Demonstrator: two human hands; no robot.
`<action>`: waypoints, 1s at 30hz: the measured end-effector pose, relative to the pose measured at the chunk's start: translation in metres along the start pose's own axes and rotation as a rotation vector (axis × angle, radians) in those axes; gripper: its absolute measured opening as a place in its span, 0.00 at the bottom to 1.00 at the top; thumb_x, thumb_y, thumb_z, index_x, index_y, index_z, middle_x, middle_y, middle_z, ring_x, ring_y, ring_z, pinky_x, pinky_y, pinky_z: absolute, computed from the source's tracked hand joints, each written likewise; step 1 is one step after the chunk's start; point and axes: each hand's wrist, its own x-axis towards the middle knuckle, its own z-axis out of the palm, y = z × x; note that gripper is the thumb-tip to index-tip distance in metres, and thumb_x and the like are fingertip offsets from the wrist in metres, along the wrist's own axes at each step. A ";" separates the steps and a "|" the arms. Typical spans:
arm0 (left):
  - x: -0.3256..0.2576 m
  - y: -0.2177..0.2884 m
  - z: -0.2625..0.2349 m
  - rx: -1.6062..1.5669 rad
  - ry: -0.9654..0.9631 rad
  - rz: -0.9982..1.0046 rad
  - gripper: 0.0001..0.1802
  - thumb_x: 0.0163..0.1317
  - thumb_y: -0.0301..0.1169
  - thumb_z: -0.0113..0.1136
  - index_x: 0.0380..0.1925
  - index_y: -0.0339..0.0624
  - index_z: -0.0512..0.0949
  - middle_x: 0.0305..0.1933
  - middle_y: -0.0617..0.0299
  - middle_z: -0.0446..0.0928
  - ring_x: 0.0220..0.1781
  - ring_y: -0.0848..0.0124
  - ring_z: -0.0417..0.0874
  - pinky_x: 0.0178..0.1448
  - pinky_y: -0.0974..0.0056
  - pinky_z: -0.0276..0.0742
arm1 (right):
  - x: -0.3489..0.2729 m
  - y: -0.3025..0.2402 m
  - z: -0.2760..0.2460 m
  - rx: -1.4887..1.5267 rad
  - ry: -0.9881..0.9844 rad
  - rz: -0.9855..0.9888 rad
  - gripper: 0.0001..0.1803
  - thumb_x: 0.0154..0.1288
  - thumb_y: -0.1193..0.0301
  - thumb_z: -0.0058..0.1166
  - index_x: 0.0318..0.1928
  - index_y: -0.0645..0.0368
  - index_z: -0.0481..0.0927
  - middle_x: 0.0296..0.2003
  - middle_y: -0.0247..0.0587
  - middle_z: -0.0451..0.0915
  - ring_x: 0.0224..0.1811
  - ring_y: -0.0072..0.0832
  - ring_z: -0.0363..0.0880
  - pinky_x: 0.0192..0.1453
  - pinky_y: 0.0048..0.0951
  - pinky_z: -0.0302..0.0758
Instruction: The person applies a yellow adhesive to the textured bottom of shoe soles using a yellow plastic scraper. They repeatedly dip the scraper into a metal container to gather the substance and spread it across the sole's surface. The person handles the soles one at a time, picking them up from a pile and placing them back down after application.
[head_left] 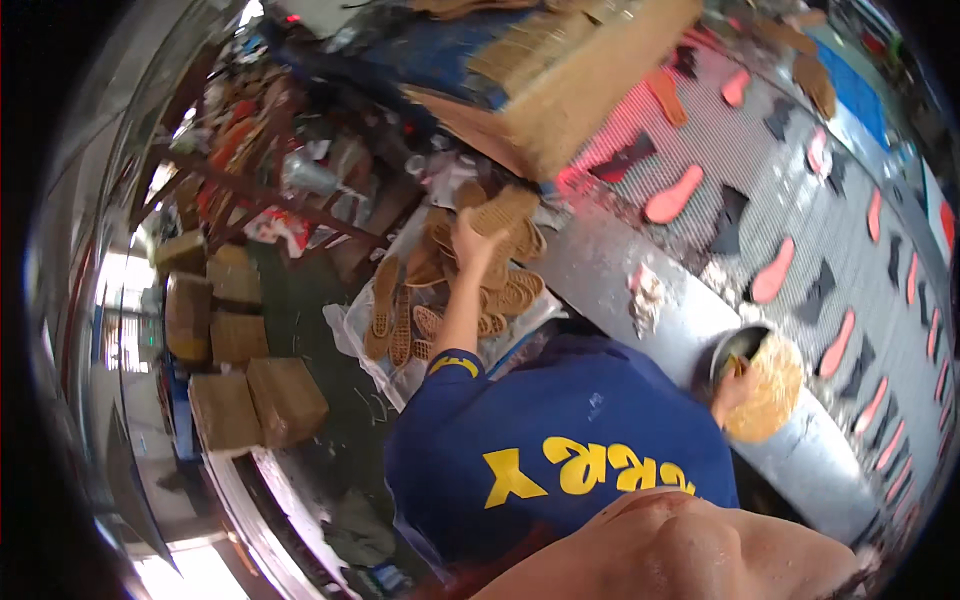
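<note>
My left hand (476, 246) is closed around a tan shoe sole (503, 215). Below and around it, a pile of brown soles (508, 290) lies on white plastic sheeting (352, 330), some of them with a patterned face up. Over to the right, my right hand (735, 388) is closed on a small yellow thing (736, 362), too blurred to name, at the rim of a dark round bowl (718, 366). Against the bowl sits a yellowish-orange round piece (768, 392), partly behind that hand.
A grey mesh belt (730, 150) carries pink sole-shaped pieces (675, 195) and black cut pieces (730, 218). A metal ledge (610, 262) runs along it. One large cardboard box (565, 95) stands at the far side; several brown boxes (288, 400) are stacked at left.
</note>
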 end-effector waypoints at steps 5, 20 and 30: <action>0.024 -0.023 0.029 -0.840 0.312 -0.151 0.48 0.44 0.27 0.76 0.64 0.32 0.60 0.63 0.46 0.64 0.62 0.55 0.71 0.65 0.56 0.70 | 0.006 -0.018 0.004 -0.087 -0.004 -0.138 0.09 0.54 0.74 0.61 0.38 0.59 0.82 0.34 0.48 0.81 0.38 0.46 0.78 0.45 0.43 0.73; -0.006 0.087 0.043 -0.314 -0.498 0.144 0.17 0.61 0.32 0.63 0.44 0.29 0.79 0.44 0.51 0.83 0.42 0.61 0.85 0.46 0.57 0.78 | -0.018 -0.033 -0.010 -0.216 0.118 -0.119 0.07 0.61 0.68 0.60 0.40 0.53 0.83 0.31 0.46 0.77 0.36 0.45 0.75 0.44 0.44 0.70; -0.042 0.059 0.166 -0.430 -0.785 0.240 0.16 0.61 0.31 0.62 0.43 0.28 0.79 0.41 0.52 0.84 0.41 0.63 0.85 0.48 0.61 0.77 | -0.013 -0.039 -0.003 -0.024 0.016 0.066 0.09 0.63 0.65 0.60 0.40 0.56 0.84 0.33 0.47 0.82 0.37 0.46 0.80 0.43 0.40 0.74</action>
